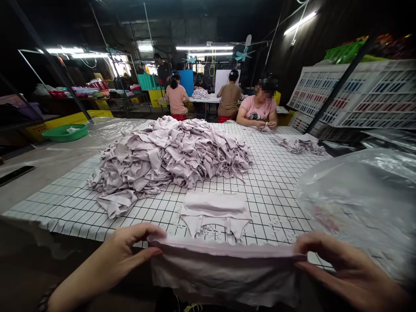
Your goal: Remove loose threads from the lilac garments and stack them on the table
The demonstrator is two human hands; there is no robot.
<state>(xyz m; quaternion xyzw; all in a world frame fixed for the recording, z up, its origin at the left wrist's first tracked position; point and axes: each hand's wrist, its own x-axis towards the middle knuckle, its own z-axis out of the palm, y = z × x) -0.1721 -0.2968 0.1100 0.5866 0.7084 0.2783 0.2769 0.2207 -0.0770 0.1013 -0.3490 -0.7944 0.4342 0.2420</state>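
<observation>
Stretched between both hands is a pale mauve garment piece (227, 271), its upper edge pulled nearly straight and its lower part hanging at the table's front edge. My left hand (125, 251) pinches one upper corner between thumb and fingers. At the other end my right hand (341, 264), slightly blurred, grips the opposite corner. Just beyond the held cloth, a matching strapped top (214, 206) lies flat with its straps toward me. Behind it rises a big heap of the same mauve garments (175, 151).
The grid-patterned tablecloth (276, 190) carries small white scraps. A clear plastic bag (354, 195) bulges at the right, below white crates (351, 93). At left are a green basin (65, 132) and a phone (16, 174). A co-worker (258, 108) handles cloth at the far side.
</observation>
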